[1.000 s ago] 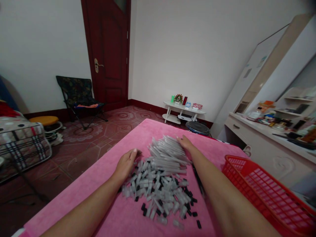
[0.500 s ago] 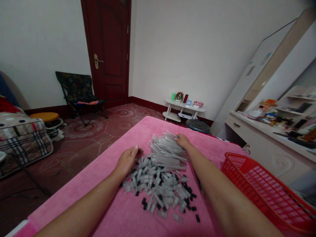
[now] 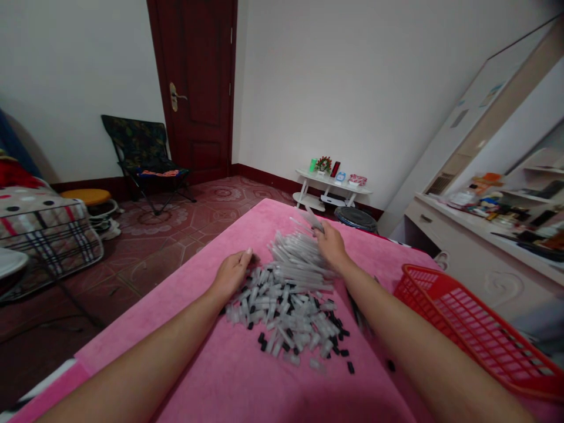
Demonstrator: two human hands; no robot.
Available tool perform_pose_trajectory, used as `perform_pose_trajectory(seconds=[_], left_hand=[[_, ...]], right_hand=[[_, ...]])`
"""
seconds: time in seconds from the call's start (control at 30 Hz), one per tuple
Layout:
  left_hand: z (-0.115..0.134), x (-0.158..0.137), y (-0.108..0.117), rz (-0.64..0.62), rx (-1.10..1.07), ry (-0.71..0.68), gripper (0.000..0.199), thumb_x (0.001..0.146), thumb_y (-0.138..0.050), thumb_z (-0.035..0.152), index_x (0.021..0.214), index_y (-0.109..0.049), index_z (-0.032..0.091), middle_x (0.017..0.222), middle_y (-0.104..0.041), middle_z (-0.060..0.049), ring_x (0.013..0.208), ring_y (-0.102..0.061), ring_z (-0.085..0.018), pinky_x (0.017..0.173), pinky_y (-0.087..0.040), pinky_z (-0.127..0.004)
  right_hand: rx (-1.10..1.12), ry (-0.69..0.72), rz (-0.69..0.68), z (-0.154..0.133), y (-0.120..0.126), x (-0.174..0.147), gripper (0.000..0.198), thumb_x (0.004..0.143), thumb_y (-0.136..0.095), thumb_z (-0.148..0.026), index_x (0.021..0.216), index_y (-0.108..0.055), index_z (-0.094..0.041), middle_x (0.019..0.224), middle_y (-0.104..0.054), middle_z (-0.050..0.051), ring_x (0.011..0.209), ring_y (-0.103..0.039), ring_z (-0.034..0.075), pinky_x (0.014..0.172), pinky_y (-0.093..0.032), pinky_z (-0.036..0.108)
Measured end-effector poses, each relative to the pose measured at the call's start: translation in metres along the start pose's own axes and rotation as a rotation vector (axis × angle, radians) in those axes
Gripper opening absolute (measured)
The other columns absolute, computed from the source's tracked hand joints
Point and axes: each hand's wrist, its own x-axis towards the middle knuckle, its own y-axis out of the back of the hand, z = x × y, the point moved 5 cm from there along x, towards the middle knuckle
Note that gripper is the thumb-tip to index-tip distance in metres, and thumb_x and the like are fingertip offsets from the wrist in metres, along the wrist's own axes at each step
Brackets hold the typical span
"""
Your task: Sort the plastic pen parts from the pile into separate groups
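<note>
Head view: right hand grips slim tubes above a pink-covered table

At the far end of the heap, the right hand [image 3: 332,244] pinches a few slim clear tubes [image 3: 312,218] between thumb and fingers, their ends pointing away and to the left. Just beside it on the table [image 3: 229,376] lies a loose stack of long translucent tubes [image 3: 296,252], mostly side by side.

The left hand [image 3: 232,271] rests at the heap's left edge, fingers curled and thumb uppermost; something dark shows at its fingertips, but whether it is held cannot be told.

Nearer the wearer, touching the stack, short clear pieces [image 3: 282,311] are spread in a jumble, with small black pieces [image 3: 351,368] mixed among them and scattered along the right side. A red basket [image 3: 409,285] stands to the right of the right forearm. Beyond are a folding chair [image 3: 138,141], a dark red door [image 3: 202,111] and a low white stand [image 3: 341,184].
</note>
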Motion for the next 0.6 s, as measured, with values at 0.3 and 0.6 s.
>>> perform_pose_trajectory(seconds=[0.3, 0.6], left_hand=[[0.003, -0.003, 0.0, -0.017, -0.001, -0.072, 0.045, 0.08, -0.048, 0.053, 0.091, -0.068, 0.015, 0.089, -0.07, -0.008, 0.084, -0.062, -0.022, 0.081, -0.046, -0.034], [-0.005, -0.005, 0.002, -0.043, -0.022, -0.141, 0.037, 0.079, -0.052, 0.048, 0.091, -0.068, 0.016, 0.086, -0.07, -0.007, 0.08, -0.062, -0.021, 0.077, -0.047, -0.032]], right_hand=[[-0.213, 0.028, -0.246, -0.047, -0.002, -0.064, 0.027, 0.088, -0.047, -0.029, 0.109, -0.059, -0.015, 0.111, -0.064, 0.012, 0.104, -0.057, 0.021, 0.082, -0.037, 0.027], [-0.34, 0.007, -0.075, -0.055, 0.01, -0.094, 0.03, 0.091, -0.043, -0.032, 0.111, -0.062, -0.02, 0.108, -0.061, 0.011, 0.102, -0.055, 0.022, 0.081, -0.038, 0.029]])
